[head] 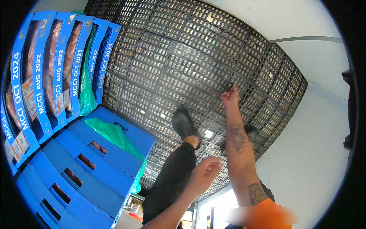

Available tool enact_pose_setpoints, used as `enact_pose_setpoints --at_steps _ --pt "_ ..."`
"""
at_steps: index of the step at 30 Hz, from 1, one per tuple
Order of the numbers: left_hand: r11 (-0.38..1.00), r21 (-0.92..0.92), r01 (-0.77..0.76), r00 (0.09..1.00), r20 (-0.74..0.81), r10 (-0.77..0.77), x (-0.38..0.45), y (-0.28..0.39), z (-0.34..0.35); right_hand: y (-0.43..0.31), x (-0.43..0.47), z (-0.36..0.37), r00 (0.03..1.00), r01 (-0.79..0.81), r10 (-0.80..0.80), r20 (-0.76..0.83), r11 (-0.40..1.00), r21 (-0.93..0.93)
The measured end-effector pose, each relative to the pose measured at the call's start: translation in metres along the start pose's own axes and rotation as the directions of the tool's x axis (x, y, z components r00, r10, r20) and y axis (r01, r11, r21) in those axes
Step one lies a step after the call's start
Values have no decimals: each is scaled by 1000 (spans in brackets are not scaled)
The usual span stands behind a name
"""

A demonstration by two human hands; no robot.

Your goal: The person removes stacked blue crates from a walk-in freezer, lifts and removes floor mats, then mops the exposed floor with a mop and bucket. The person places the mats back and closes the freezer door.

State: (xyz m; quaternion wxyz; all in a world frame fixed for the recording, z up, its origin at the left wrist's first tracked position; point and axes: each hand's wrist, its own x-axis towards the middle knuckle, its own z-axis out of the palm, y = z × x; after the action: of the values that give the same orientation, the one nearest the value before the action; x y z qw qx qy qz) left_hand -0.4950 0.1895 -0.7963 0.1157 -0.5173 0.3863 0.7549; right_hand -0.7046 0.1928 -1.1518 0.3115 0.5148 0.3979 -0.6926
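My left hand (206, 172) hangs in the air over my black-trousered leg, fingers loosely curled, with nothing in it. Farther forward, my tattooed right arm reaches out over the grated floor, and my right hand (230, 96) has its fingers half bent, holding nothing that shows. Below it lies black plastic floor grating (177, 71). To the left rise stacked blue plastic crates (76, 71) of what looks like packed raw meat, with printed labels on some packs. Green plastic film (87, 94) hangs from one crate. Neither hand touches the crates.
A nearer stack of blue crates (94, 163) with handle slots stands at the lower left, green film (114, 133) trailing over it. Pale walls (308, 143) bound the floor at the right and top. Bright light enters at the bottom, beside a container with a red part (135, 215).
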Motion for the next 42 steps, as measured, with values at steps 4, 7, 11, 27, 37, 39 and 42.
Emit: enact_pose_setpoints --at_steps 4,7,11,27,37,39,42 --pt "998 62 23 999 -47 -20 10 3 -15 0 -11 8 999 6 -7 -40 1000 -26" --pt "994 104 30 998 -53 -25 14 1 -20 2 -16 12 987 13 -22 -159 998 -58" --pt "992 109 59 996 -75 -51 17 -6 -23 3 -25 9 995 60 -63 -71 997 -52" --pt "578 799 -164 495 -440 749 42 76 -161 -10 -148 -15 997 37 -39 64 999 40" --pt "830 509 -229 920 -166 356 105 114 -218 7 -216 -25 988 149 -151 7 980 133" --pt "905 293 -307 924 -136 357 97 123 -215 5 -237 -24 984 165 -172 49 978 125" --pt "889 270 -369 897 -146 417 70 149 -203 -19 -261 -12 967 224 -238 94 965 137"
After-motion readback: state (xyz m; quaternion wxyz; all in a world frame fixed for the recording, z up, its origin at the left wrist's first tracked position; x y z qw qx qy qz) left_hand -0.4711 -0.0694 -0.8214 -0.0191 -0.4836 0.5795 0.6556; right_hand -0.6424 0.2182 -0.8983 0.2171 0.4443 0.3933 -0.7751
